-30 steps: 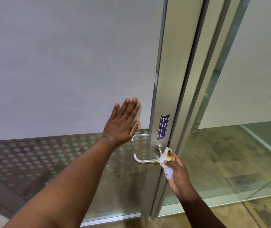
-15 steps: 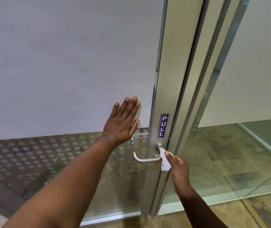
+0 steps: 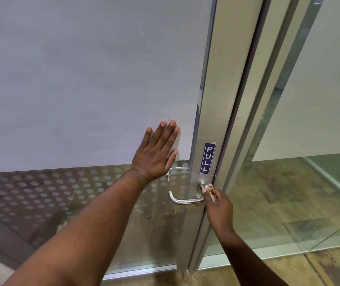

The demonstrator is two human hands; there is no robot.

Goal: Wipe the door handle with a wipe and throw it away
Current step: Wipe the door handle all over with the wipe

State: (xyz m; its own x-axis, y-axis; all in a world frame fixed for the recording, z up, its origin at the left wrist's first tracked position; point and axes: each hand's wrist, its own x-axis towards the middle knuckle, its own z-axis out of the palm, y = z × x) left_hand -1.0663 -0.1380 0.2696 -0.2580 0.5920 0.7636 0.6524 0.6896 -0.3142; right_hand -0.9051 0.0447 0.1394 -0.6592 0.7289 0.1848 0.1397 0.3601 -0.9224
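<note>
A brushed-metal lever door handle (image 3: 182, 200) juts left from the aluminium door stile. My right hand (image 3: 218, 207) pinches a small crumpled white wipe (image 3: 208, 187) and presses it against the handle's base, where the lever meets the stile. Most of the wipe is hidden under my fingers. My left hand (image 3: 156, 152) lies flat with fingers spread on the frosted glass of the door, just up and left of the handle, holding nothing.
A blue PULL sign (image 3: 207, 158) sits on the stile (image 3: 216, 100) above the handle. The door's lower glass has a dotted film. To the right stands a fixed glass panel (image 3: 309, 182) with a stone-patterned floor behind. A second handle (image 3: 175, 169) shows through the glass.
My right hand has moved up and closer to the handle's base, bunching the wipe so less of it hangs below. My left hand has stayed flat on the glass.
</note>
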